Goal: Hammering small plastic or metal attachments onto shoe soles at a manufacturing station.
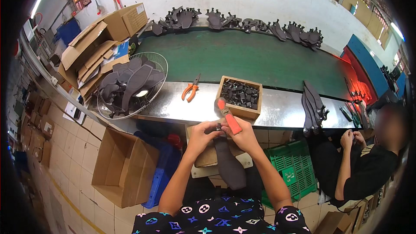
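A dark grey, sole-shaped piece (229,167) hangs lengthwise in front of me, its narrow end up at my fingers. My left hand (201,136) pinches that end, where a small black fitting (219,127) shows. My right hand (243,135) is closed around a hammer-like tool with a red grip (232,124) and a red, rounded end. Its fingertips meet the left hand's at the fitting, partly hiding it. Just beyond the tool stands a wooden box (259,110) of small black clips (239,94). Under my hands is a wooden block (206,158).
Orange-handled pliers (190,91) lie on the metal ledge, left of the box. A wire basket (162,87) holds dark soles. More soles (310,104) lie at right. Beyond runs a green conveyor belt (208,58). A carton (125,164), green crate (292,171) and seated co-worker (368,164) flank me.
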### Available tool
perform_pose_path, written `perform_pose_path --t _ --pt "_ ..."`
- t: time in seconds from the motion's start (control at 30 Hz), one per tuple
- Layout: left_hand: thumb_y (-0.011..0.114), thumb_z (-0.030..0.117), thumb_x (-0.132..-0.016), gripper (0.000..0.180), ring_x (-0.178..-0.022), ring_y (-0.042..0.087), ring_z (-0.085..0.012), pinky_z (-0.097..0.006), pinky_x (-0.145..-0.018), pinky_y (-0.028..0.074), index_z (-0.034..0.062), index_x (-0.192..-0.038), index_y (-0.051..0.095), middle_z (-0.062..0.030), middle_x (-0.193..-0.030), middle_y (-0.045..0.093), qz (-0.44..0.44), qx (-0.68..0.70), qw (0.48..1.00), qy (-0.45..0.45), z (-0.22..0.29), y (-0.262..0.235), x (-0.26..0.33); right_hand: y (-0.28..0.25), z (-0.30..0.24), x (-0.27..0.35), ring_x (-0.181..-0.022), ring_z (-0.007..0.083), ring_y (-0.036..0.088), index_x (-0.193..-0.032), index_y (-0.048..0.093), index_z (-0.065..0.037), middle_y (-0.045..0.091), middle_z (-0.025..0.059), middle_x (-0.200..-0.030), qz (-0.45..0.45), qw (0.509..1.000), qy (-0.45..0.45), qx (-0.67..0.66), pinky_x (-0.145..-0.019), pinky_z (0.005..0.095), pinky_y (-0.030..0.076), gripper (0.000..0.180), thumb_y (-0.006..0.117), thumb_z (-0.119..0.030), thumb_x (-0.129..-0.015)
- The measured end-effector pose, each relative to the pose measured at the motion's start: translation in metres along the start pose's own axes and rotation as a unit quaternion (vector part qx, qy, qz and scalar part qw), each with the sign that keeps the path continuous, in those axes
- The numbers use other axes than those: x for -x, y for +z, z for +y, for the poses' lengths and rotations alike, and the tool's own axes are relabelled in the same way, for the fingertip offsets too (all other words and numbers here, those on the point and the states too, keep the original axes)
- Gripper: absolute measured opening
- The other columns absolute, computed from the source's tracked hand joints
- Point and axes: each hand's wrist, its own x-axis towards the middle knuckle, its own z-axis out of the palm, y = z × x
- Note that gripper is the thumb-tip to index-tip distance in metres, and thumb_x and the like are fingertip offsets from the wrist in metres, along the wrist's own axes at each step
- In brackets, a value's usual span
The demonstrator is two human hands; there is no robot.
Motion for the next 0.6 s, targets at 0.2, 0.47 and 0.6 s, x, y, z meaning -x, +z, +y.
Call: perform_pose_path --t 0.2,0.47,0.6 --pt "0.076 0.004 -0.082 0.024 -0.090 0.065 -0.0119 -0.028 -0.081 0.052 -0.0031 -0.105 0.074 -0.0053 -0.095 0.071 -0.024 -0.047 0.997 0.055 -0.008 -0.006 -0.001 0.002 -0.002 0.003 -0.092 0.0363 0.069 -0.106 0.069 0.000 0.069 0.0138 -0.113 0.013 0.991 -0.101 0.083 -0.082 0.0389 0.054 0.026 0.073 -0.002 -0.081" --pt "0.081 0.010 -0.081 0.028 -0.085 0.068 -0.0173 -0.033 -0.081 0.053 0.0001 -0.107 0.075 -0.0123 -0.096 0.074 -0.009 -0.014 0.999 0.035 -0.023 -0.005 -0.001 0.002 -0.017 0.010 -0.086 0.0343 0.069 -0.106 0.069 -0.006 0.069 0.0139 -0.105 -0.026 0.973 -0.067 0.219 -0.073 0.0392 0.054 0.022 0.074 -0.006 -0.084" --pt "0.082 0.011 -0.081 0.028 -0.086 0.068 -0.0153 -0.031 -0.082 0.053 0.0002 -0.106 0.076 -0.0103 -0.099 0.076 -0.004 -0.031 0.997 0.073 -0.019 -0.006 -0.001 -0.001 -0.047 0.020 -0.072 0.0248 0.067 -0.118 0.065 -0.003 0.067 0.0160 -0.087 0.009 0.994 0.052 0.092 -0.069 0.0346 0.052 0.026 0.070 -0.010 -0.094"
